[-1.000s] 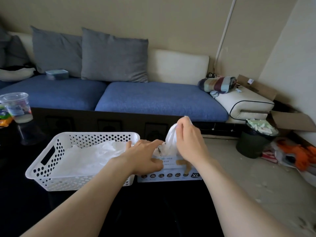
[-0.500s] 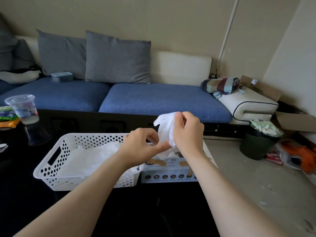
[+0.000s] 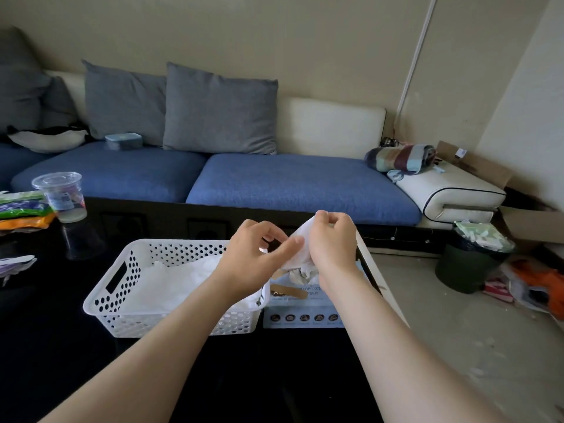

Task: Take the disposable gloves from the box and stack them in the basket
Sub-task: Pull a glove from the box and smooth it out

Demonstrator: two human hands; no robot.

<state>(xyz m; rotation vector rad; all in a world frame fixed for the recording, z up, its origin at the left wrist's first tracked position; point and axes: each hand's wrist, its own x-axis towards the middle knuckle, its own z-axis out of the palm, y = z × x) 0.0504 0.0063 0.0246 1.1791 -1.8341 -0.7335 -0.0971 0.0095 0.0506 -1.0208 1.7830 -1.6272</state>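
Note:
A white disposable glove (image 3: 300, 244) hangs in the air above the glove box (image 3: 300, 312), held between both hands. My right hand (image 3: 331, 239) pinches its upper edge. My left hand (image 3: 259, 254) pinches its left side with thumb and fingers. More crumpled gloves stick out of the box's top opening. The white perforated basket (image 3: 122, 291) stands just left of the box on the dark table and holds a loose pile of white gloves (image 3: 180, 279).
A clear plastic cup (image 3: 62, 196) and snack packets (image 3: 21, 209) sit at the table's left. A blue sofa (image 3: 274, 178) with grey cushions runs behind. A dark bin (image 3: 470, 264) and clutter lie on the floor to the right.
My right hand pulled the glove up out of the box. My left hand left the box top and took hold of the glove's side. Both hands now hold it above the box.

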